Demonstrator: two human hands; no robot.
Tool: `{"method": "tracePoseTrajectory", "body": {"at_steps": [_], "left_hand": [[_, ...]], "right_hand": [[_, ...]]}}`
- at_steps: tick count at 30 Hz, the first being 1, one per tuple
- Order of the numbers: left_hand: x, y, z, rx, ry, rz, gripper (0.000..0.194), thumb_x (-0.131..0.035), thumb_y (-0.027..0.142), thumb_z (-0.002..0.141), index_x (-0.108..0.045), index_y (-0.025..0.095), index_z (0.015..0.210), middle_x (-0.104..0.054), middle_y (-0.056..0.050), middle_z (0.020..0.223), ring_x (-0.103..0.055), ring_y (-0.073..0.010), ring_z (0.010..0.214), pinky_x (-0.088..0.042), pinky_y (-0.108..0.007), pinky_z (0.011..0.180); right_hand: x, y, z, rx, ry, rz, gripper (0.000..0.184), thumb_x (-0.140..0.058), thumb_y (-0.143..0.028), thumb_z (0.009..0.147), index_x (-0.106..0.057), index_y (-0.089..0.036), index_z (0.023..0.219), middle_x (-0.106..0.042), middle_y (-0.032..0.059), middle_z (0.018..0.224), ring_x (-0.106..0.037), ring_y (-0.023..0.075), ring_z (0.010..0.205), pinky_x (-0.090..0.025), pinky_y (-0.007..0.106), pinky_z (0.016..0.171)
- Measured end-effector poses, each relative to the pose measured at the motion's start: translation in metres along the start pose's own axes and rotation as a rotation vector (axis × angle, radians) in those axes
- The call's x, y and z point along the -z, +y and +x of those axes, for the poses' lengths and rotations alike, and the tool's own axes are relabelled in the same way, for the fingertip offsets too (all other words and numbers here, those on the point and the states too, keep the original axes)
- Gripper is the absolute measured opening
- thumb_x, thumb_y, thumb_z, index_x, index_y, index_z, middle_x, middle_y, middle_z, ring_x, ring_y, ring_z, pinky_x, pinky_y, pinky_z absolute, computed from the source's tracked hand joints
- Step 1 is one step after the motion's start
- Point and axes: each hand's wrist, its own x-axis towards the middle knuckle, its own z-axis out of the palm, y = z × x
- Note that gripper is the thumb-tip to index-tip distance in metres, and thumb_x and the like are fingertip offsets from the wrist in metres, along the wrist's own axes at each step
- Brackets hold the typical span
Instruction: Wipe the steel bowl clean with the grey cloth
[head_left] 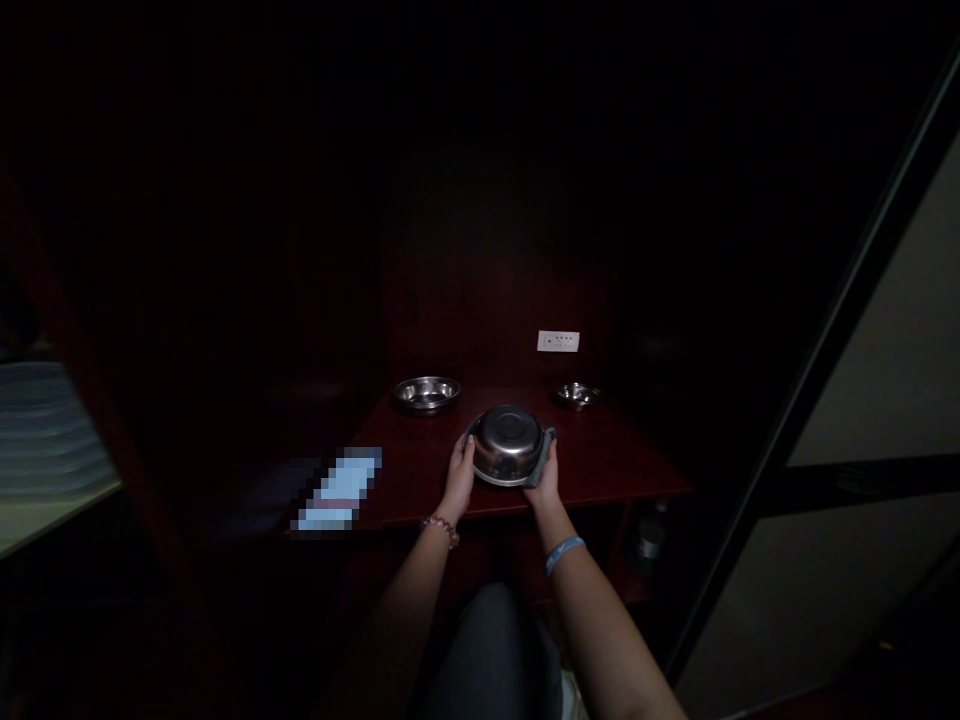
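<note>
One steel basin [510, 438], bottom up at the near middle of the counter [600, 462], is gripped at left by the left hand [457, 482] and at right, through grey cloth [541, 462], by the right hand [546, 482]; a drop might be caused by cloth slipping.

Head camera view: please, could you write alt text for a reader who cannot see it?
A person's left hand and right hand, the right with a gray cloth, hold an upturned metal bowl at a dark red desk. Farther back sit a wide metal dish at left and a small metal bowl at right, near a white socket.
</note>
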Motion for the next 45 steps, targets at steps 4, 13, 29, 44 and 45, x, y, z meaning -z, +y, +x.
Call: {"method": "tracePoseTrajectory", "body": {"at_steps": [4, 13, 29, 44, 45], "left_hand": [[0.001, -0.002, 0.002, -0.004, 0.028, -0.005, 0.045, -0.064, 0.050, 0.095, -0.068, 0.018, 0.127, -0.065, -0.015, 0.145, -0.057, -0.0279, 0.139, -0.036, -0.045, 0.124], [0.001, 0.006, 0.001, 0.050, 0.081, -0.038, 0.036, -0.061, 0.044, 0.097, -0.071, 0.019, 0.121, -0.068, -0.014, 0.141, -0.060, -0.0268, 0.136, -0.039, -0.045, 0.122], [0.002, -0.003, 0.001, 0.015, 0.092, -0.011, 0.038, -0.059, 0.046, 0.098, -0.064, 0.021, 0.126, -0.064, -0.012, 0.144, -0.057, -0.0251, 0.137, -0.037, -0.043, 0.122], [0.000, -0.005, 0.002, 0.026, 0.021, -0.008, 0.044, -0.064, 0.052, 0.093, -0.070, 0.018, 0.121, -0.070, -0.015, 0.136, -0.064, -0.0277, 0.129, -0.042, -0.044, 0.118], [0.000, -0.003, 0.002, 0.024, 0.020, -0.005, 0.045, -0.065, 0.052, 0.093, -0.070, 0.017, 0.120, -0.070, -0.015, 0.135, -0.064, -0.0277, 0.127, -0.043, -0.044, 0.117]], "right_hand": [[-0.002, 0.000, -0.001, -0.006, -0.001, -0.007, 0.051, -0.036, -0.053, 0.104, -0.078, -0.023, 0.101, -0.083, 0.0047, 0.106, -0.076, 0.0214, 0.108, -0.052, 0.043, 0.112], [-0.004, 0.000, -0.001, 0.044, -0.031, -0.050, 0.043, -0.041, -0.047, 0.099, -0.078, -0.025, 0.096, -0.083, 0.0022, 0.102, -0.077, 0.0206, 0.101, -0.053, 0.043, 0.110], [-0.005, -0.001, -0.002, -0.017, -0.020, -0.036, 0.049, -0.037, -0.052, 0.102, -0.077, -0.024, 0.098, -0.083, 0.0024, 0.100, -0.076, 0.0205, 0.106, -0.054, 0.042, 0.109], [0.001, 0.002, 0.001, 0.025, -0.006, -0.036, 0.050, -0.038, -0.056, 0.102, -0.077, -0.025, 0.102, -0.083, 0.0007, 0.106, -0.077, 0.0194, 0.102, -0.054, 0.042, 0.109], [0.001, 0.002, 0.001, 0.016, -0.001, -0.032, 0.050, -0.038, -0.056, 0.102, -0.077, -0.025, 0.102, -0.083, 0.0012, 0.106, -0.077, 0.0197, 0.101, -0.054, 0.042, 0.109]]}}
